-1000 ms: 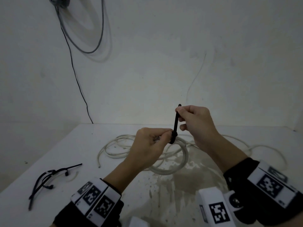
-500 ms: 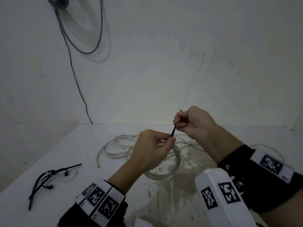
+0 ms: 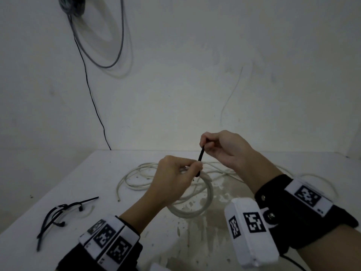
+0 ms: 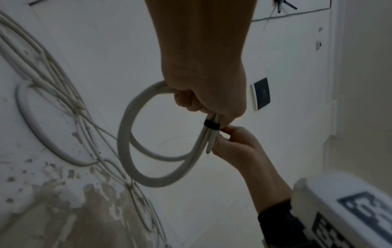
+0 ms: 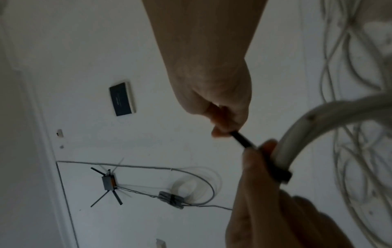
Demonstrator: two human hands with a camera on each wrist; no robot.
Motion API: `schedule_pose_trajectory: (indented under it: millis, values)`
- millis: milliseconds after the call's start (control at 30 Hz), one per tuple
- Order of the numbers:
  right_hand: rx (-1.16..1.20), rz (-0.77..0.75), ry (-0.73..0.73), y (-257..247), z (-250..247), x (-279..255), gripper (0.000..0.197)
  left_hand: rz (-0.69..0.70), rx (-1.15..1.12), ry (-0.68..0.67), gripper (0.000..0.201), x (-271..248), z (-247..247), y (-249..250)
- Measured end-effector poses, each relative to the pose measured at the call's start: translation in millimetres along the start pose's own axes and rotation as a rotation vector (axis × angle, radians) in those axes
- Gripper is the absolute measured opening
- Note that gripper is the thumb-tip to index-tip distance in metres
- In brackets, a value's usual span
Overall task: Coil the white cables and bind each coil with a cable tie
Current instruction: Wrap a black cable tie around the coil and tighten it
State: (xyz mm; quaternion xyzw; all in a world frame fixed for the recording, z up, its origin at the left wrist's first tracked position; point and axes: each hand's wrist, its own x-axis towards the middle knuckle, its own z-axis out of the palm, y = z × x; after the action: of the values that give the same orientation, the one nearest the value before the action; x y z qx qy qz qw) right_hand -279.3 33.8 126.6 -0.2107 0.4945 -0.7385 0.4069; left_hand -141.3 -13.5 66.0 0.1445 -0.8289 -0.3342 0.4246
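My left hand (image 3: 175, 175) grips a small coil of white cable (image 3: 197, 212) above the table, fingers curled round its top. A black cable tie (image 3: 200, 155) is looped tight round the coil's strands (image 4: 211, 125). My right hand (image 3: 218, 147) pinches the tie's free tail between thumb and fingers, up and to the right of the left hand. In the right wrist view the tail (image 5: 241, 140) runs from the right fingers down to the band (image 5: 281, 174) on the coil (image 5: 314, 124). The coil (image 4: 135, 142) hangs below my left fist.
Loose white cables (image 3: 140, 177) lie tangled on the white table (image 3: 58, 202) behind the hands, spreading right (image 3: 316, 177). A bunch of spare black cable ties (image 3: 58, 218) lies at the front left. A stained patch (image 3: 205, 231) marks the table. Grey and black wires (image 3: 97, 45) hang on the wall.
My right hand slid down the tie's tail, so less of the tail shows above its fingers, and the coil sits slightly lower. The left hand keeps its grip.
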Motion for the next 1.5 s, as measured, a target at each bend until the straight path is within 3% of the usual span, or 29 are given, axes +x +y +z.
schedule_pose_trajectory:
  millis: [67,200,333,400,433,567,733,833,1033,1100,1167,1267,1500]
  values:
    - [-0.123,-0.040,-0.071,1.4,-3.9,-7.8,0.019,-0.144,-0.162,0.052,0.025,0.4,0.1,-2.7]
    - [-0.776,-0.064,-0.158,21.0,-8.4,-28.9,0.049,-0.360,-0.397,0.135,0.042,7.0,1.7,-2.9]
    - [-1.083,-0.465,-0.028,49.4,-9.1,-40.0,0.059,-0.492,-0.549,0.133,0.041,12.7,0.5,4.3]
    - [-1.034,-0.602,0.054,58.2,-13.0,-38.1,0.056,-0.539,-0.687,0.082,0.028,13.6,-1.9,7.7]
    - [-0.966,-0.591,0.056,59.3,-14.7,-37.3,0.054,-0.549,-0.740,0.048,0.023,12.8,-2.9,8.5]
    - [-0.619,-0.345,-0.042,52.5,-17.7,-36.5,0.051,-0.574,-0.914,-0.061,0.026,10.5,-5.1,6.5]
    - [-0.469,-0.318,0.242,39.8,-18.2,-28.3,0.049,-0.549,-0.851,-0.029,0.043,2.0,6.3,4.5]
    - [-0.460,-0.295,0.313,41.2,-19.5,-25.3,0.049,-0.592,-1.005,0.052,0.039,-3.5,18.3,7.0]
    - [-0.441,-0.312,0.165,38.9,-24.8,-23.6,0.051,-0.718,-1.415,0.073,0.043,6.9,18.7,12.5]
    - [-0.418,-0.262,0.102,33.8,-30.9,-21.4,0.052,-0.704,-1.401,0.113,0.043,11.8,21.6,14.0]
    - [-0.241,-0.127,0.004,29.3,-40.3,-25.3,0.050,-0.672,-1.340,0.165,0.042,17.4,23.4,13.8]
    - [-0.158,-0.022,-0.099,30.0,-54.1,-39.6,0.025,-0.619,-1.315,0.230,0.042,25.9,25.2,8.1]
    - [-0.026,-0.058,0.031,40.4,-80.3,-40.6,0.015,-0.612,-1.196,0.238,0.042,28.0,58.3,2.1]
